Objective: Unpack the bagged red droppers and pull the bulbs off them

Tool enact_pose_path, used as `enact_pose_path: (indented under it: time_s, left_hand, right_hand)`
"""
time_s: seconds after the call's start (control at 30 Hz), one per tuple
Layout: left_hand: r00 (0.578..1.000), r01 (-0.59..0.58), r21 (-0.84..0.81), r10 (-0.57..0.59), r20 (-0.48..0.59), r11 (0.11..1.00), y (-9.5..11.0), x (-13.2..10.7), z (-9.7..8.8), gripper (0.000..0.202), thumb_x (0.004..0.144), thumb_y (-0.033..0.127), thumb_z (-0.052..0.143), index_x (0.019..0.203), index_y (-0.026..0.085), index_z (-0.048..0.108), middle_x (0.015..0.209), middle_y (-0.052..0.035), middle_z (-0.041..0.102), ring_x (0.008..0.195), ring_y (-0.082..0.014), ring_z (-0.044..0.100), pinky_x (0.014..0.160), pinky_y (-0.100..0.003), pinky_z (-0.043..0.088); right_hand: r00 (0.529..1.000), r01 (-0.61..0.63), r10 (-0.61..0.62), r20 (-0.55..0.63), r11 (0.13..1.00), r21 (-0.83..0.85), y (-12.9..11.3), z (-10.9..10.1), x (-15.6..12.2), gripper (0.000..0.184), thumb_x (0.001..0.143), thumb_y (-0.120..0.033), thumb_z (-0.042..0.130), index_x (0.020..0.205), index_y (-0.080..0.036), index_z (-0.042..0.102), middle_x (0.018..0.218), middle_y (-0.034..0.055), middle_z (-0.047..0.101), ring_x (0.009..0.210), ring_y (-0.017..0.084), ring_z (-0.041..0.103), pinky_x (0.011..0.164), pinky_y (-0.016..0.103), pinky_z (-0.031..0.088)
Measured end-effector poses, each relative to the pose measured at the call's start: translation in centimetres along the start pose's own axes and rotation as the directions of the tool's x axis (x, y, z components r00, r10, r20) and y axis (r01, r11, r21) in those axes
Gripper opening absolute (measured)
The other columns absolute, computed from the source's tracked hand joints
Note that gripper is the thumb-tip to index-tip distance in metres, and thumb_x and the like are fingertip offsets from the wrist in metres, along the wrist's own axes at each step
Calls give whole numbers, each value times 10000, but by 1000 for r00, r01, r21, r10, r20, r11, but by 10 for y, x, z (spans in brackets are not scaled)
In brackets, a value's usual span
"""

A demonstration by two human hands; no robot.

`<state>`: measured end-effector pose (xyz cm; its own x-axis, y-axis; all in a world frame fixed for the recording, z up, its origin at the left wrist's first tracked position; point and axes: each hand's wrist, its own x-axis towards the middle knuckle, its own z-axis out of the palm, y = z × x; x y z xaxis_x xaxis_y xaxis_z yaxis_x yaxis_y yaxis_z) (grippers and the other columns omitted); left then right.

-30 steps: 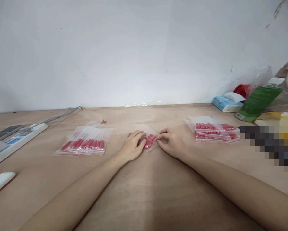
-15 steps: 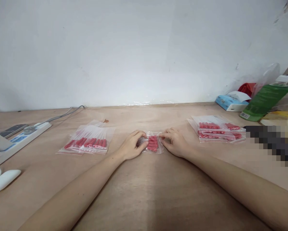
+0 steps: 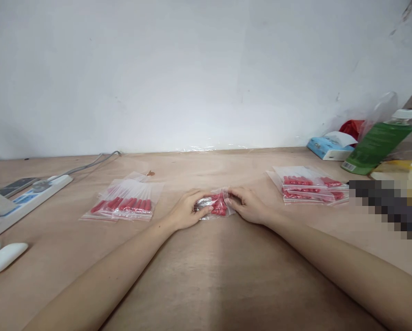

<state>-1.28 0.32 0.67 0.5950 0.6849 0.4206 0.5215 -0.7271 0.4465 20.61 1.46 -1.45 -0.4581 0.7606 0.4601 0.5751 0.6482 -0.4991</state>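
In the middle of the table, a small clear zip bag [image 3: 218, 204] lies between my hands. It holds several thin metal pieces with red handles or sleeves; their exact kind cannot be made out. My left hand [image 3: 189, 209] grips the bag's left part, thumb in front and fingers behind. At the bag's right edge, the fingers of my right hand [image 3: 247, 204] pinch the plastic. To the left lie overlapping bags with red-ended pieces [image 3: 130, 204]. A stack of similar filled bags [image 3: 304, 186] is on the right.
A white power strip [image 3: 50, 191] with a grey cable runs along the left, near a phone [image 3: 16, 186] and a white mouse-like object [image 3: 6, 258]. At right stand a blue tissue pack [image 3: 330, 146] and a leaning green bottle [image 3: 376, 147]. A wall [image 3: 206, 82] closes the back.
The bag's right side has been bunched and lifted slightly, and the red ends inside have shifted. More of the metal parts shows beside my left hand. My right hand has moved slightly.
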Motion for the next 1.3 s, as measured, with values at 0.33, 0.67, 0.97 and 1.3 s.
enact_pose_path:
  time_s: [0.33, 0.67, 0.97, 1.3]
  left_hand:
    - [1000, -11, -3, 11, 29, 1000, 1, 0, 0, 349, 822, 315, 529, 1157, 218, 506, 1109, -53, 592, 1008, -181, 542, 876, -317, 421]
    - [996, 43, -27, -41, 74, 999, 1, -1, 0, 371, 829, 339, 509, 1179, 216, 490, 1155, -66, 574, 1056, -201, 530, 908, -339, 418]
    - [987, 148, -12, -146, 71, 989, 1, -1, 0, 388, 843, 399, 468, 1181, 210, 489, 1163, -52, 571, 1018, -193, 545, 868, -324, 439]
    - [983, 183, 100, -183, -9, 978, 0, -1, 2, 369, 834, 387, 473, 1144, 191, 513, 1119, -59, 591, 991, -197, 553, 856, -327, 437]
  right_hand:
    - [998, -59, 59, -3, 991, 119, 1, 0, -1, 187, 790, -290, 537, 952, -209, 582, 875, 15, 635, 815, 151, 560, 757, 310, 416]
    - [999, -30, 29, 19, 998, 56, -4, 1, 0, 158, 786, -180, 527, 915, -216, 611, 888, 18, 639, 879, 169, 542, 840, 363, 385]
    - [988, -153, 135, 73, 905, 398, -11, -6, 1, 216, 801, -172, 473, 952, -183, 626, 893, 24, 665, 826, 156, 597, 791, 309, 462]
    - [778, -619, 507, 372, 515, 593, -1, -45, 11, 117, 687, -147, 645, 801, -176, 644, 806, 18, 682, 704, 140, 636, 730, 293, 525]
